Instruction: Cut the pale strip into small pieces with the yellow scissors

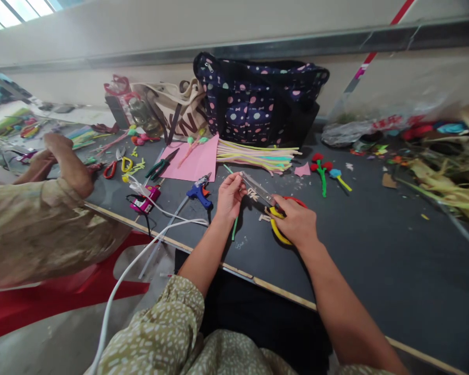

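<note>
The dark bench [379,250] spreads before me, one dotted bag [254,109] standing at its far side. One pink sheet [205,169] lies far left of my fingers, and a bundle of pale strips [254,157], too many for me to count, sits just right of it. The fingers of my right hand [297,221] are clamped on the red and yellow handles of one pair of scissors [263,194]; its blades point far left, tips just beside the fingers of my left hand [230,195]. Those are together at the tips, and I can't tell what, if anything, they pinch. One pair of pliers [162,164] and one blue glue gun [200,194] lie to the left, the glue gun nearer. One green strip [235,228] shows near my left hand. On the right lie two flowers, one red flower [322,167] and one smaller blue flower [338,176]. Pale clippings [264,217], too jumbled to count, are scattered close to the blades
</note>
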Motion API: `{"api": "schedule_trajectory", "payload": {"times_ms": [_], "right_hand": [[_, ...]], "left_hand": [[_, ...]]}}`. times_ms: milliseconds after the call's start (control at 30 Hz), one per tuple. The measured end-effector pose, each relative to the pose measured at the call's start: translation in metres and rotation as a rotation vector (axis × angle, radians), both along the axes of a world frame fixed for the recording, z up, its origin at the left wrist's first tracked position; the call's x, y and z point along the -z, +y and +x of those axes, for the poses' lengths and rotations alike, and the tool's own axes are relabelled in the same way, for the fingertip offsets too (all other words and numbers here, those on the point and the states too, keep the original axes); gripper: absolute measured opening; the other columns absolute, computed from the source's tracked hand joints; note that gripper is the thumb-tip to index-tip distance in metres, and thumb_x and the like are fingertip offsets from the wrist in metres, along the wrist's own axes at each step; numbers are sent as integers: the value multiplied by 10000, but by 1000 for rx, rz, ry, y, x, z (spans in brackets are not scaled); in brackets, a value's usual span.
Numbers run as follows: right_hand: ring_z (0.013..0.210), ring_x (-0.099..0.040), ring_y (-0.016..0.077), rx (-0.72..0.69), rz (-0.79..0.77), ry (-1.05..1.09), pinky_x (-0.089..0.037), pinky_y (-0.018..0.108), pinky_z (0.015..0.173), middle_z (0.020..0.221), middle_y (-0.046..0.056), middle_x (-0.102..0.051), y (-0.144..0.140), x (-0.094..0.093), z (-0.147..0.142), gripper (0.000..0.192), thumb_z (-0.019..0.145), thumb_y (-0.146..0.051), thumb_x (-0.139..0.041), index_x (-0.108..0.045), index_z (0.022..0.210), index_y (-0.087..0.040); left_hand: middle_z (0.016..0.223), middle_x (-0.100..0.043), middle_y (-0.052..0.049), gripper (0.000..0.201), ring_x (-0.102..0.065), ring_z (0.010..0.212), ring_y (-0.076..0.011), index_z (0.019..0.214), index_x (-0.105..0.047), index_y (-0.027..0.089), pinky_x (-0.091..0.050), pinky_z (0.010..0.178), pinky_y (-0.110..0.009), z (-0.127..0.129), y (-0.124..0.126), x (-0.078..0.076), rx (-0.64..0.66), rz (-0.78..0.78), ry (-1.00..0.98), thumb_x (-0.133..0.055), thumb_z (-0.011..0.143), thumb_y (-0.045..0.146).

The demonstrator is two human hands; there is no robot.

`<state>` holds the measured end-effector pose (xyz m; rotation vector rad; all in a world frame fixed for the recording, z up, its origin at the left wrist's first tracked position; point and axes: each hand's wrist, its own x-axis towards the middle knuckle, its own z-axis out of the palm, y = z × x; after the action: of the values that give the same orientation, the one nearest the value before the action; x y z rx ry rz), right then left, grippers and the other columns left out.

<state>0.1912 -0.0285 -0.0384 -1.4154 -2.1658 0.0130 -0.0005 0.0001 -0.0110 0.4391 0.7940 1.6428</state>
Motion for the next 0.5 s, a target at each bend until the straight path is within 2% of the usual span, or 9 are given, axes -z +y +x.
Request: {"api": "schedule_trajectory", "payload": {"times_ms": [300,500], "right_hand": [[756,-610,122,21,3,-26,-310,247,589,890,-14,-708,-1,-2,0,365,836,-376,-580,-654,1175,-265],[757,-607,128,26,27,-36,-300,253,581,894,-16,-707,-1,1,-2,398,833,-386,-582,-640,1210,-274]], "left_hand": [[664,-623,42,258,-558,552,-44,855,-686,160,-456,553,-178,-2,1,3,-11,-6,34,-812,631,188],[643,-624,48,240,-558,540,-37,856,-681,163,-459,553,-164,-1,1,2,-11,-60,-29,-792,644,151]]}}
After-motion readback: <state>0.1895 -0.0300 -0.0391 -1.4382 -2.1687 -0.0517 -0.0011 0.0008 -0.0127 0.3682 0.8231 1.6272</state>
